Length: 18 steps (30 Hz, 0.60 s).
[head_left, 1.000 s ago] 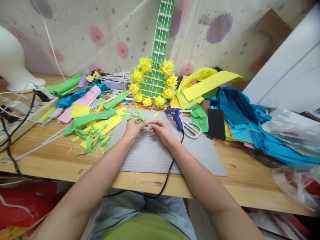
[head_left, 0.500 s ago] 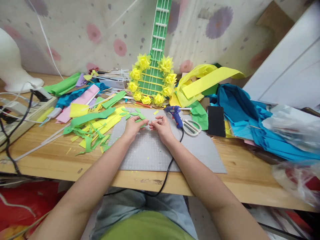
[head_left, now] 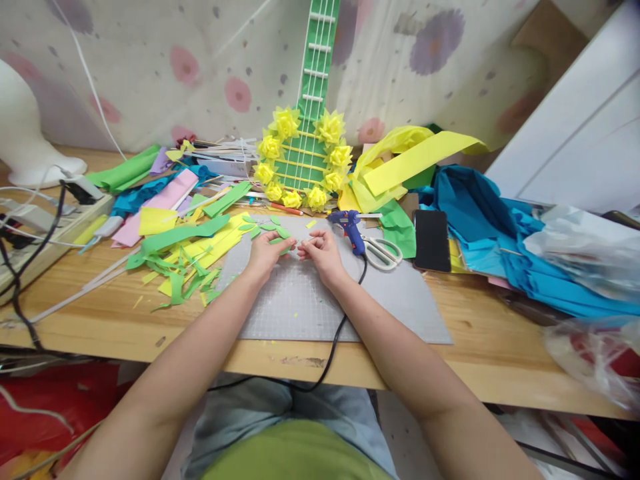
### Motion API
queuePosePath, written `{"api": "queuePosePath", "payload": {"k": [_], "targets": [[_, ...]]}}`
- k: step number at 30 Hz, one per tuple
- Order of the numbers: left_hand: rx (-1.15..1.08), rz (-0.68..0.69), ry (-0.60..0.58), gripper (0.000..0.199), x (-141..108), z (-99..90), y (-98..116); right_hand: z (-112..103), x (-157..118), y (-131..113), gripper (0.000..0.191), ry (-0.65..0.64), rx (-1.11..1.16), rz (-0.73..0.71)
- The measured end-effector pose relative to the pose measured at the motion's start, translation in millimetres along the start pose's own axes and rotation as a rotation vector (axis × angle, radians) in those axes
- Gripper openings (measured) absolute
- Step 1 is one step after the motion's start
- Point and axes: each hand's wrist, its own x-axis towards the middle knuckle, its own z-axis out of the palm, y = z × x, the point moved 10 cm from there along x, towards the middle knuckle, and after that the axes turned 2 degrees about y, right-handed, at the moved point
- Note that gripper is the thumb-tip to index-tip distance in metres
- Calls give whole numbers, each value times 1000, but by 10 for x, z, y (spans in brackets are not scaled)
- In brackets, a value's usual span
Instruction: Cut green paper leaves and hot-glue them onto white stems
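Note:
Above the grey cutting mat [head_left: 320, 313], my left hand [head_left: 266, 253] is closed on a small green paper leaf [head_left: 286, 250]. Facing it a short gap away, my right hand [head_left: 321, 252] has thumb and fingers pinched together; whatever is between them is too small to make out. Several cut green leaves [head_left: 255, 232] lie on the mat just beyond my left hand. To the right of my right hand lie a blue glue gun [head_left: 353, 233] and white-handled scissors [head_left: 384, 253]. Behind stands a green paper guitar [head_left: 303, 157] ringed with yellow paper flowers [head_left: 288, 123].
Green and yellow paper scraps [head_left: 187, 267] are heaped left of the mat. A black phone [head_left: 432, 240] and blue crepe paper [head_left: 470, 207] lie to the right. The glue gun's black cord [head_left: 333, 353] crosses the mat and hangs over the table's front edge [head_left: 300, 363].
Both hands keep nearly the same pose over the mat. The whole view has shifted very slightly.

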Motion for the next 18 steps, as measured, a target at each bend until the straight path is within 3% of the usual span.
{"api": "queuePosePath", "payload": {"k": [11, 18], "targets": [[-34, -13, 37, 36, 19, -29, -23, 23, 3, 36, 36, -5, -33, 11], [70, 94, 116, 34, 7, -108, 76, 12, -45, 53, 27, 5, -91, 72]]}}
